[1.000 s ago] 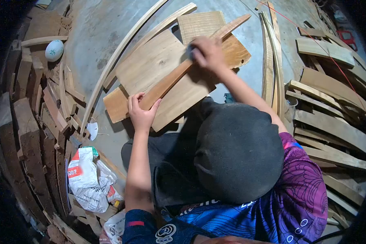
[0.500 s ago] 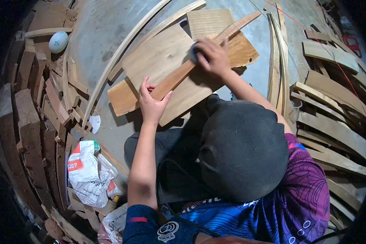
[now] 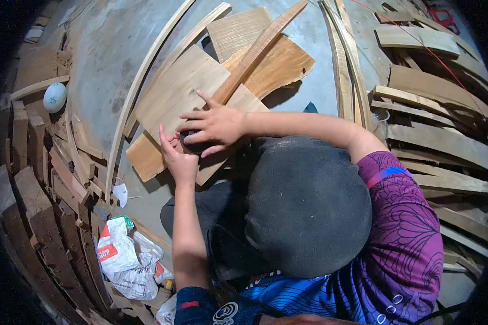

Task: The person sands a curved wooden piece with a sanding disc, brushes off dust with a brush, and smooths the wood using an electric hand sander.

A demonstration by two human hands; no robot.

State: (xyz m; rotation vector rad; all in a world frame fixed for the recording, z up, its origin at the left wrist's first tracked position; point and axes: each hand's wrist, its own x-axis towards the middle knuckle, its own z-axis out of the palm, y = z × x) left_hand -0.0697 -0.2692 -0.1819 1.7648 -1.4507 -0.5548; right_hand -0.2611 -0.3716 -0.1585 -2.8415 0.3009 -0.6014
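A long, curved reddish-brown wooden piece (image 3: 259,51) slants across the stacked boards, its narrow tip pointing to the upper right. My left hand (image 3: 180,162) grips its near end; that end is mostly covered by my hands. Close beside it, my right hand (image 3: 222,127) presses a dark rounded pad (image 3: 192,142) on the wood, fingers spread over the top. Under the wooden piece lies a wide pale board (image 3: 168,100), which rests across an orange-brown plank (image 3: 284,67).
Dark curved timbers (image 3: 40,216) are stacked on the left, pale curved slats (image 3: 439,141) on the right. A whitish ball (image 3: 55,97) sits at upper left. A crumpled white sack (image 3: 127,260) lies by my left arm. Long strips (image 3: 146,67) lie on the concrete floor.
My right hand has slid the dark pad down the wooden piece, from its middle to the near end beside my left hand. The whole view has shifted, and the wooden piece now stands steeper.
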